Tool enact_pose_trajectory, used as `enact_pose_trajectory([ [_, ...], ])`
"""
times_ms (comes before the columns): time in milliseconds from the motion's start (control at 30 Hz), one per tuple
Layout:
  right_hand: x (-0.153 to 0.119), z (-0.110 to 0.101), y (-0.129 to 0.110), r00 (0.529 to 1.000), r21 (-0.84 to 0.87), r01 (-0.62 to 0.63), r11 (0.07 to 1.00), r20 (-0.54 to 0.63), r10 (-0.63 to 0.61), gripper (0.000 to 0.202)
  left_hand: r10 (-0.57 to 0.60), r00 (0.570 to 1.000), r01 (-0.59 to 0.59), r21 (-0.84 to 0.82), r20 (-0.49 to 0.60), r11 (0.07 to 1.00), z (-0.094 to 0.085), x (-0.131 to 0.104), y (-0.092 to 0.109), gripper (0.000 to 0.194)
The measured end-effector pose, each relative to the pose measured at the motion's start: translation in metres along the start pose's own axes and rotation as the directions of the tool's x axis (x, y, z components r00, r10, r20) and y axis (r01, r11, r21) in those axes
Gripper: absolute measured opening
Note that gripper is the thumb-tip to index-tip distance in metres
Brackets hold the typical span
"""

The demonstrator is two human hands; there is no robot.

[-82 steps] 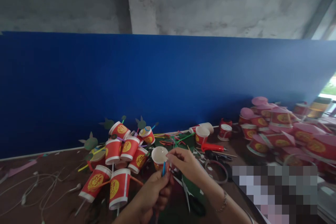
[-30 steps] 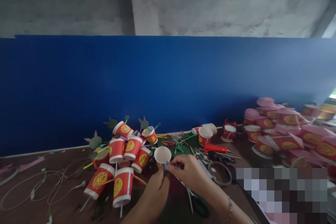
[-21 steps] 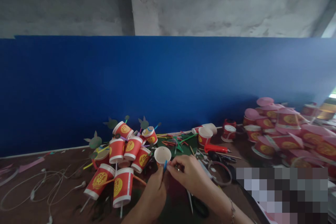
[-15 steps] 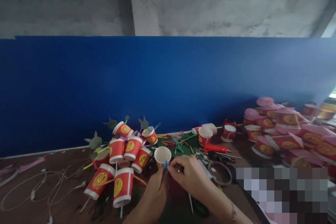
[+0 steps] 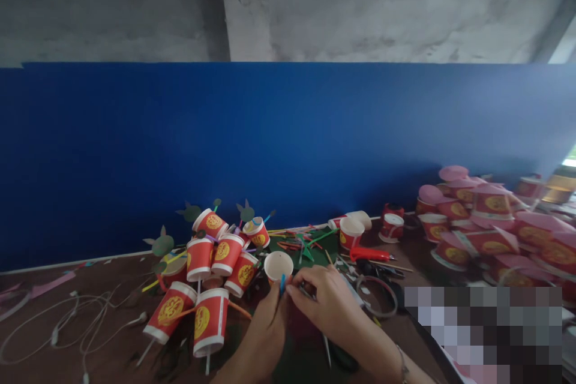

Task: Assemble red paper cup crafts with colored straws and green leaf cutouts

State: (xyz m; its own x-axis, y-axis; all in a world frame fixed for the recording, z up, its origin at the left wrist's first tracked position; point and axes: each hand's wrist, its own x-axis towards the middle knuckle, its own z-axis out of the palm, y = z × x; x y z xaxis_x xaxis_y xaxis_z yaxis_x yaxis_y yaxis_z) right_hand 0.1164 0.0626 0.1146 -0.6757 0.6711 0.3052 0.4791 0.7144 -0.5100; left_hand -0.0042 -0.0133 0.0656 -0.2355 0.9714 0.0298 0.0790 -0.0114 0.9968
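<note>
My left hand (image 5: 269,319) is closed, with a short blue straw (image 5: 282,284) upright between thumb and finger. Fingers pinched, my right hand (image 5: 317,300) meets the left one beside the straw; what its fingertips hold is hidden. Just beyond both hands stands a paper cup (image 5: 279,265), its white inside facing up. To the left is a pile of red paper cups (image 5: 227,254) with yellow prints, straw arms and grey-green rabbit-head cutouts. A pair of scissors (image 5: 326,349) lies partly under my right forearm.
Loose coloured straws (image 5: 294,241) and a green star-shaped piece (image 5: 307,252) lie behind the cup. A red tool (image 5: 371,254) and a tape ring (image 5: 377,297) are on the right. Pink-topped cups (image 5: 492,201) are heaped far right. White earphones (image 5: 108,306) lie left. A blue wall panel (image 5: 288,144) borders the back.
Both hands stay almost in the same place, with only a slight shift of the fingers around the blue straw. The cups and other things have not moved.
</note>
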Motion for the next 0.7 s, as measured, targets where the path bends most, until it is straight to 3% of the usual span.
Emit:
enact_pose_trajectory([
  [100, 0.001, 0.0, 0.001, 1.0, 0.006, -0.008, 1.0, -0.008, 0.008, 0.017, 0.059, 0.998, -0.059, 0.038, 0.012, 0.998, 0.001, 0.0, 0.008, 0.052],
  [233, 0.001, 0.0, 0.002, 1.0, 0.031, -0.025, 0.999, 0.002, 0.025, 0.019, 0.051, 0.998, -0.054, 0.101, 0.03, 0.993, 0.0, -0.001, 0.015, 0.048],
  [367, 0.003, -0.001, 0.002, 0.997, 0.064, -0.07, 0.995, 0.017, 0.069, 0.022, 0.059, 0.998, -0.063, 0.131, 0.03, 0.989, -0.001, 0.0, 0.009, 0.045],
  [533, 0.007, 0.001, 0.006, 0.973, 0.188, -0.216, 0.958, 0.119, 0.196, 0.027, 0.039, 0.998, -0.045, 0.119, 0.051, 0.992, -0.003, 0.003, 0.005, 0.045],
  [700, 0.007, 0.003, 0.008, 0.969, 0.24, -0.229, 0.943, 0.152, 0.197, 0.029, 0.031, 0.999, -0.034, 0.066, 0.044, 0.997, -0.004, 0.003, 0.004, 0.045],
])
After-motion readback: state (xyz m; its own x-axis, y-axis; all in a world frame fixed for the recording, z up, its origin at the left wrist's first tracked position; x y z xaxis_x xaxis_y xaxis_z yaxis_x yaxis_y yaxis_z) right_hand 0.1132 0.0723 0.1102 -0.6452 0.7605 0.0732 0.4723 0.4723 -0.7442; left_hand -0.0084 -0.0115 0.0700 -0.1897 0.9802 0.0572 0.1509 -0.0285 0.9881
